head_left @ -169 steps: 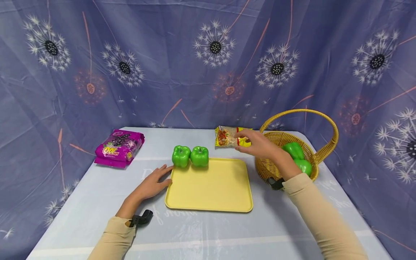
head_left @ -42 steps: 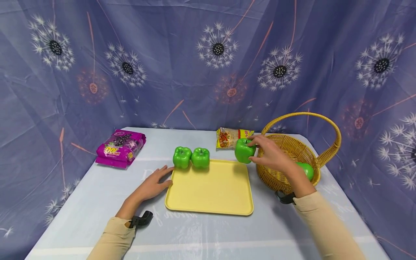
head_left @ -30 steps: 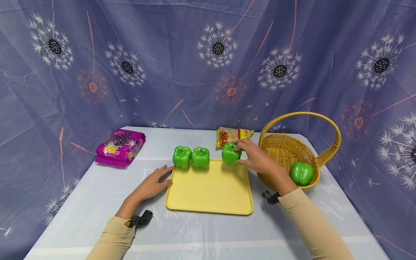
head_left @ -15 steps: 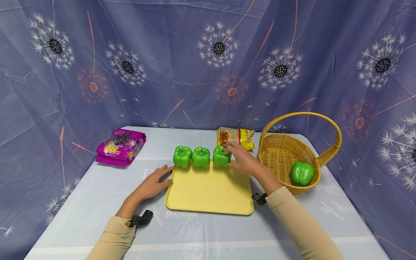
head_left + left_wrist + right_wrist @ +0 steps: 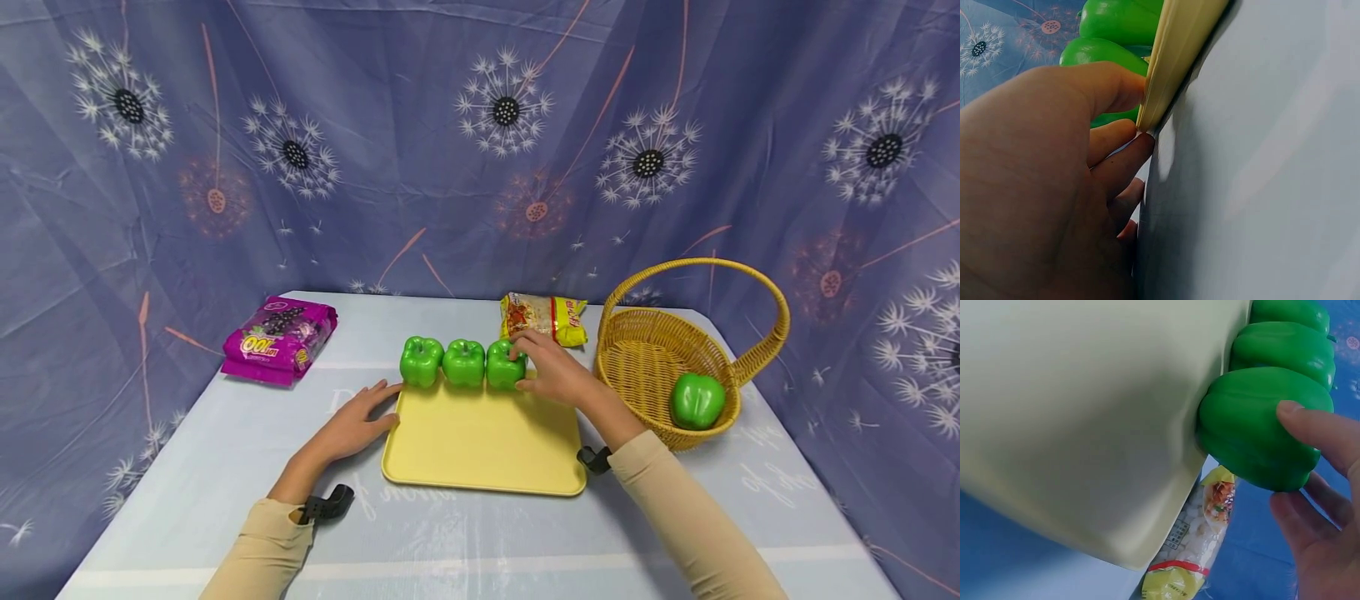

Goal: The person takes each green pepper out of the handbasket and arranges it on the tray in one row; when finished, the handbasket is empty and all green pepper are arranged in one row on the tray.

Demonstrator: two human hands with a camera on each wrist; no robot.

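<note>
My right hand (image 5: 555,371) holds a green bell pepper (image 5: 501,365) at the back edge of the yellow tray (image 5: 480,446). In the right wrist view the thumb lies on one side of that pepper (image 5: 1260,419), with the fingers around its far side. Two more green bell peppers, a middle one (image 5: 463,364) and a left one (image 5: 420,362), stand in the same row along the tray's back. At the tray's left edge my left hand (image 5: 358,423) rests with fairly straight fingers. The left wrist view shows its thumb and fingertips touching the rim (image 5: 1159,75).
A wicker basket (image 5: 637,367) with a tall handle stands to the right, one green bell pepper (image 5: 697,401) inside. Behind the tray lies a yellow and clear food packet (image 5: 542,315). A purple snack bag (image 5: 279,340) sits at the table's back left. A patterned curtain hangs behind.
My right hand has taken a green bell pepper out of the basket and carried it left to the tray's back edge, beside the other two. My left hand stays in place.
</note>
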